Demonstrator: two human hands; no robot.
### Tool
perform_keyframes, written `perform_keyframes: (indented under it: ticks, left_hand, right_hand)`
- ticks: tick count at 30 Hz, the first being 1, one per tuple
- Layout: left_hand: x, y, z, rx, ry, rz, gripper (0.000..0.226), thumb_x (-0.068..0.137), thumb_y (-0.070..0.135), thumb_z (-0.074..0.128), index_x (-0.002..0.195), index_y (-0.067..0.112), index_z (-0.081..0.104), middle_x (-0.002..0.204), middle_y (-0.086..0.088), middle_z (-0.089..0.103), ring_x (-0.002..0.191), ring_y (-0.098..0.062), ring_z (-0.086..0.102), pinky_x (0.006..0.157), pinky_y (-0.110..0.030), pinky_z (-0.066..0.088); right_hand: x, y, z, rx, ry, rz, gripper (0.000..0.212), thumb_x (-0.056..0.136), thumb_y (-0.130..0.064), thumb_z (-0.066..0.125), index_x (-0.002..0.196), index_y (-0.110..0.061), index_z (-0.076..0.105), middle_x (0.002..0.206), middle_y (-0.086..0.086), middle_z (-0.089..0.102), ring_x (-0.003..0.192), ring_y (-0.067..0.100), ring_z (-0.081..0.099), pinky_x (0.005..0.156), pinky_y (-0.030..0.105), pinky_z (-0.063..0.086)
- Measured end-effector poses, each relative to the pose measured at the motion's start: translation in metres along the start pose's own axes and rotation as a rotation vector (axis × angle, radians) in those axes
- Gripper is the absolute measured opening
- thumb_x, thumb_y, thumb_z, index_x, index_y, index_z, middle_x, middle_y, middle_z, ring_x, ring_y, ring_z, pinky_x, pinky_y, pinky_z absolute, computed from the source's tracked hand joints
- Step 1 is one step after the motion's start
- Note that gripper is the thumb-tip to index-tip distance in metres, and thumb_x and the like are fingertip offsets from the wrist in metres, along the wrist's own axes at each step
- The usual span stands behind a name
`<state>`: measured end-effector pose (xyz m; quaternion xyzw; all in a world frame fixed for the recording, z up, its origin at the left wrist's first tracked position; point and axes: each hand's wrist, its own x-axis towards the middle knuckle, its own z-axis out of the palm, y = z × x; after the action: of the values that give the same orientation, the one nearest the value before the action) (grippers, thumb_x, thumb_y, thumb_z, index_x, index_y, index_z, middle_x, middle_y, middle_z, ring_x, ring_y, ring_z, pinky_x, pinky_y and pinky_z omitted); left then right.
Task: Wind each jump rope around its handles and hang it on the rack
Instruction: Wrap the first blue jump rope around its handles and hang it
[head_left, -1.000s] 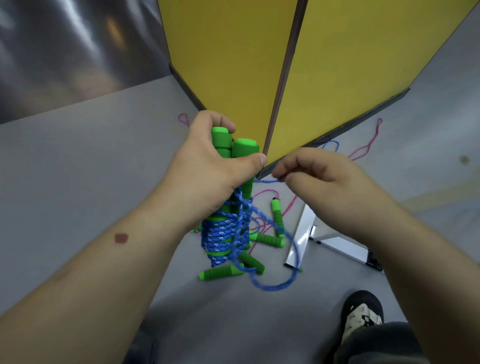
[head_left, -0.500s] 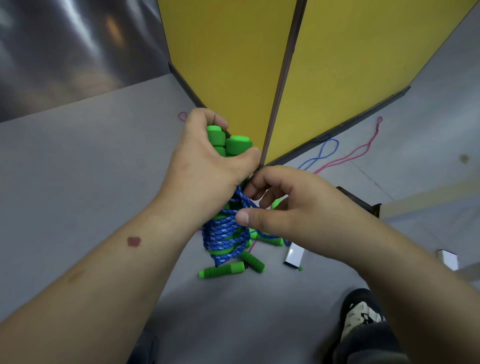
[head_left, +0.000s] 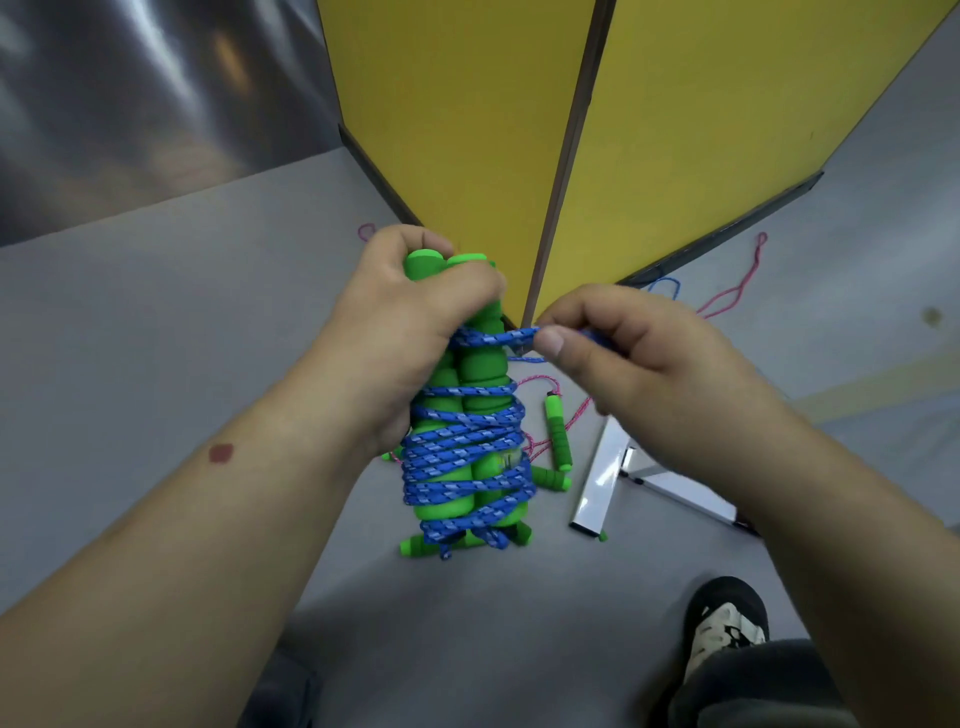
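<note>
We hold the pair of green handles upright in our left hand, fingers curled round their upper part, thumb across the front. The blue rope is already wound in many crossing turns round the lower half of the handles, with a knotted tail hanging at the bottom. Our right hand, at three o'clock from the handles, pinches the free end of the rope between thumb and forefinger and draws it taut across the handles just under the left thumb.

The winding looks nearly done, so this step is likely the locking turn. To do it well we should keep the line tight as it goes round, lay the turn close above the last one so no slack opens, and tuck the end under a turn or under the left thumb before letting go. The left grip should not loosen, or the two handles may slip apart and the coils sag.

On the floor at six o'clock lie more green handles with pink cord, still to be wound. The rack is not clearly in view.
</note>
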<state>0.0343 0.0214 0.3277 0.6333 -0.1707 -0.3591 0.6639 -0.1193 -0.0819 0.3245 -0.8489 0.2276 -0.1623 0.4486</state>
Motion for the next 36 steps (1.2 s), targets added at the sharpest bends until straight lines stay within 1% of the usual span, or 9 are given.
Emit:
perform_keyframes:
  ticks: [3, 8, 10, 12, 17, 21, 27, 31, 36]
  left_hand:
    - [-0.008, 0.008, 0.001, -0.276, -0.171, -0.122, 0.024, 0.077, 0.013, 0.071, 0.088, 0.015, 0.050, 0.058, 0.000, 0.049, 0.043, -0.015, 0.050, 0.042, -0.023, 0.047]
    - [-0.018, 0.009, 0.008, -0.302, -0.314, -0.204, 0.058, 0.067, 0.032, 0.076, 0.109, 0.011, 0.043, 0.073, -0.009, 0.034, 0.044, -0.016, 0.053, 0.041, -0.021, 0.047]
    - [-0.012, 0.005, 0.006, -0.280, -0.360, -0.191, 0.048, 0.076, 0.028, 0.078, 0.104, 0.006, 0.046, 0.082, -0.014, 0.019, 0.057, -0.025, 0.050, 0.052, -0.024, 0.052]
    - [-0.007, 0.002, 0.003, -0.282, -0.386, -0.186, 0.046, 0.083, 0.031, 0.073, 0.104, -0.001, 0.047, 0.089, -0.021, 0.032, 0.079, -0.036, 0.050, 0.074, -0.039, 0.054]
    - [-0.005, -0.005, 0.003, -0.161, -0.268, -0.059, 0.028, 0.101, 0.021, 0.055, 0.121, 0.007, 0.067, 0.104, -0.015, 0.073, 0.089, -0.027, 0.070, 0.079, -0.042, 0.059]
    - [-0.005, -0.010, 0.004, -0.036, -0.290, 0.009, 0.029, 0.093, 0.027, 0.051, 0.113, 0.022, 0.071, 0.102, -0.010, 0.076, 0.089, -0.024, 0.070, 0.079, -0.041, 0.057]
    - [-0.006, -0.010, 0.004, 0.187, -0.300, 0.076, 0.027, 0.088, 0.039, 0.046, 0.100, 0.030, 0.069, 0.104, -0.019, 0.075, 0.099, -0.043, 0.073, 0.092, -0.070, 0.054]
    - [-0.011, -0.014, 0.007, 0.288, -0.382, 0.131, 0.036, 0.079, 0.058, 0.068, 0.103, 0.032, 0.063, 0.099, -0.015, 0.076, 0.093, -0.038, 0.076, 0.090, -0.065, 0.057]
    - [-0.007, -0.013, 0.001, 0.215, -0.484, 0.117, 0.046, 0.065, 0.033, 0.088, 0.106, 0.030, 0.067, 0.104, -0.021, 0.073, 0.103, -0.049, 0.071, 0.095, -0.067, 0.055]
  right_hand:
    - [0.001, 0.000, 0.000, 0.180, 0.030, 0.064, 0.020, 0.092, -0.044, 0.062, 0.087, -0.028, 0.072, 0.073, 0.020, 0.050, 0.062, 0.024, 0.047, 0.061, 0.048, 0.045]
    - [0.001, -0.005, 0.012, 0.600, -0.002, 0.182, 0.017, 0.086, -0.036, 0.067, 0.075, -0.025, 0.073, 0.056, -0.002, 0.053, 0.051, 0.011, 0.048, 0.051, 0.017, 0.039]
    - [0.001, -0.006, 0.013, 0.713, 0.002, 0.192, 0.013, 0.083, -0.032, 0.068, 0.077, -0.021, 0.072, 0.073, 0.006, 0.066, 0.065, 0.016, 0.061, 0.057, 0.019, 0.048]
    - [0.003, -0.005, 0.011, 0.788, 0.028, 0.203, 0.011, 0.081, -0.026, 0.071, 0.081, -0.015, 0.070, 0.085, 0.012, 0.069, 0.077, 0.021, 0.067, 0.067, 0.028, 0.054]
    - [0.006, -0.005, 0.003, 0.833, 0.057, 0.181, 0.007, 0.078, -0.010, 0.069, 0.083, -0.007, 0.065, 0.077, 0.007, 0.069, 0.075, 0.019, 0.068, 0.077, 0.039, 0.061]
    - [0.007, 0.001, -0.005, 0.758, 0.043, 0.174, 0.016, 0.076, -0.003, 0.078, 0.086, -0.010, 0.068, 0.080, 0.009, 0.067, 0.081, 0.024, 0.065, 0.090, 0.048, 0.058]
    - [0.006, 0.003, -0.020, 0.582, 0.042, 0.070, 0.026, 0.072, 0.005, 0.069, 0.082, -0.018, 0.067, 0.075, 0.000, 0.061, 0.069, 0.019, 0.054, 0.064, 0.027, 0.049]
    - [0.007, 0.003, -0.020, 0.547, 0.118, 0.042, 0.038, 0.069, 0.018, 0.061, 0.081, -0.017, 0.063, 0.079, 0.001, 0.064, 0.074, 0.017, 0.054, 0.065, 0.026, 0.045]
    - [0.010, 0.004, -0.018, 0.655, 0.235, 0.141, 0.031, 0.067, 0.009, 0.057, 0.066, -0.021, 0.063, 0.080, 0.006, 0.062, 0.072, 0.025, 0.048, 0.060, 0.034, 0.039]
